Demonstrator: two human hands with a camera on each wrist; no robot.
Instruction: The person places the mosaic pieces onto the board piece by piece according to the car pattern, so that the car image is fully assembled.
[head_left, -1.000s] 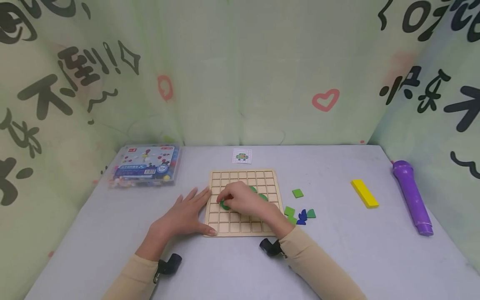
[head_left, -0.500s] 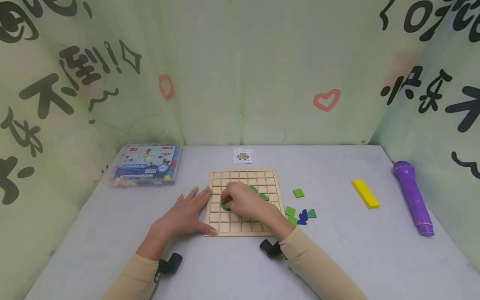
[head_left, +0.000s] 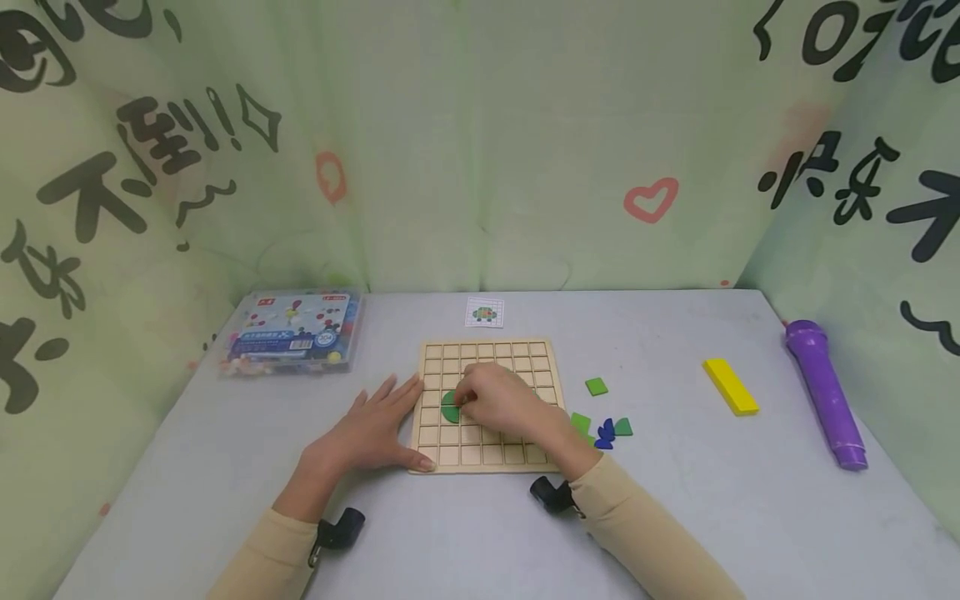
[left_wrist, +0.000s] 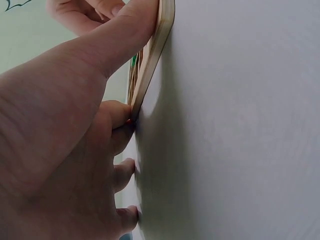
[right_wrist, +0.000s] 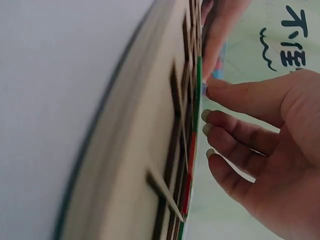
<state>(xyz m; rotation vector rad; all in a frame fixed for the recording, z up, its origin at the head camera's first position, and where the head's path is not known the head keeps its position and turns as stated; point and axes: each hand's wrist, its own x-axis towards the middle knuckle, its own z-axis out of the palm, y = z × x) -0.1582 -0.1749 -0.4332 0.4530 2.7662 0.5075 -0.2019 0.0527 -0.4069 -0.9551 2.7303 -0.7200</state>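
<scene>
A square wooden grid board point(head_left: 480, 461) lies on the table. My left hand point(head_left: 371, 429) rests along its left side, fingers spread and thumb on the near-left corner. Over the board's middle is my right hand point(head_left: 506, 400), its loosely bent fingertips beside green curved pieces point(head_left: 450, 407) in the grid. No piece shows between thumb and fingers in the right wrist view; the index finger is hidden behind the thumb point(right_wrist: 245, 97). That view also shows red pieces point(right_wrist: 188, 185) set in the board, under the hand in the head view.
Right of the board lie light green squares point(head_left: 596, 386), blue petal-shaped pieces point(head_left: 606, 432) and a green piece point(head_left: 623, 427). A pattern card point(head_left: 484, 312) is behind it. Farther out are a clear toy box point(head_left: 292, 329), a yellow block point(head_left: 731, 387) and a purple microphone-shaped tube point(head_left: 827, 396).
My right hand has shifted slightly right, uncovering more of the green curved pieces at the board's left. My left hand stays in place on the board's edge.
</scene>
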